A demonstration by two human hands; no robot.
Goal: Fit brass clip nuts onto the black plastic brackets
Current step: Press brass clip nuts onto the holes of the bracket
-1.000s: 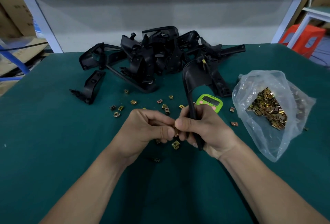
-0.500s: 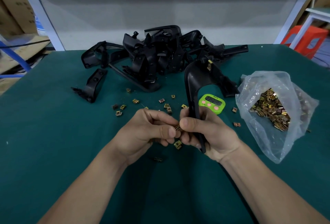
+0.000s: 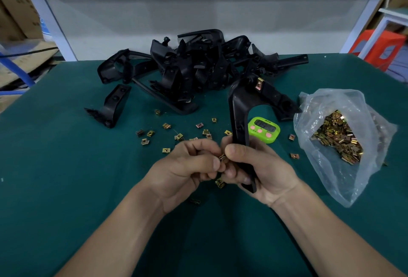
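**Closely held: a clip nut meets the bracket**

Both hands meet near the middle of the green bench (image 3: pixel 55 166). The right hand (image 3: pixel 262 170) has its fingers (image 3: pixel 236 150) curled round the lower leg of a black plastic bracket (image 3: pixel 239 108), which stands upright. A fitted clip nut (image 3: pixel 260 84) sits at the bracket's top. The left hand (image 3: pixel 187 166) pinches a brass clip nut (image 3: pixel 222 157) between thumb and fingers, touching the bracket's edge just beside the right thumb. Loose clip nuts (image 3: pixel 178 137) lie scattered just beyond the hands. A pile of brackets (image 3: pixel 198 71) sits at the far side, with a lone bracket (image 3: pixel 114 106) to its left. A clear bag (image 3: pixel 331 104) of clip nuts lies to the right, and a green timer (image 3: pixel 263 129) rests between it and the held bracket.
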